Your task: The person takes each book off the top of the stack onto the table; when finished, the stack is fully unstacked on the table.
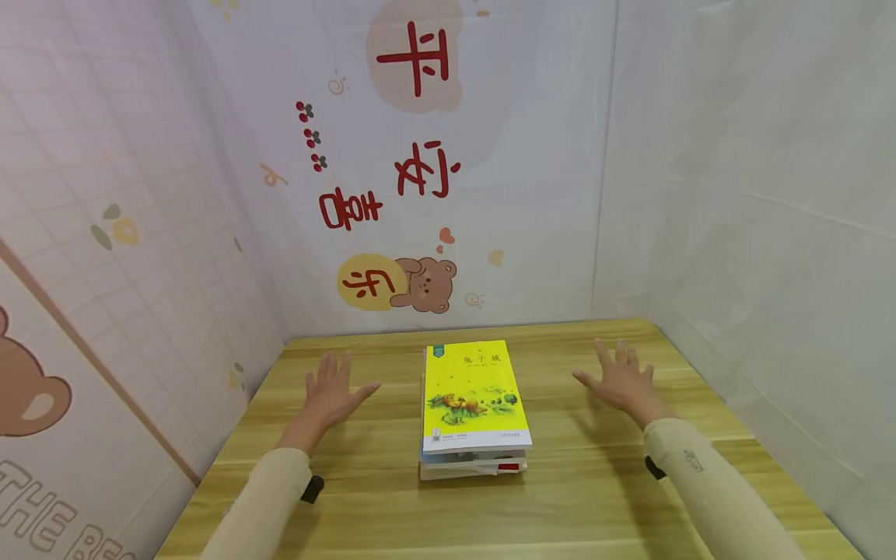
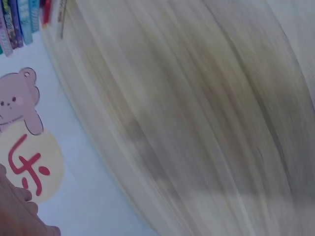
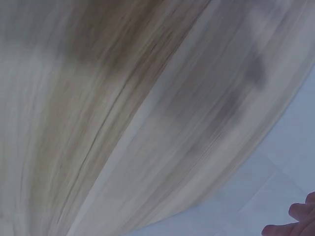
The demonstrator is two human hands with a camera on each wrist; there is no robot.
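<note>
A stack of books [image 1: 470,467] lies on the wooden table, the top one a yellow book [image 1: 476,389] with Chinese characters and a drawn animal among plants on its cover. To the left of the stack, my left hand [image 1: 329,395] is held with fingers spread and holds nothing. My right hand [image 1: 623,383], also spread and holding nothing, is off to the stack's right. Both hands are apart from the books. In the left wrist view, colourful book spines [image 2: 17,22] show at the upper left corner, and part of the left hand [image 2: 19,211] at the lower left. Fingers [image 3: 298,216] of the right hand show in the right wrist view.
The wooden table [image 1: 560,505] is bordered by a white back cloth [image 1: 532,194] printed with red characters and a bear, plus cloth walls on the left [image 1: 140,295] and right [image 1: 756,233]. A dark strap piece [image 1: 313,489] sits at the left cuff.
</note>
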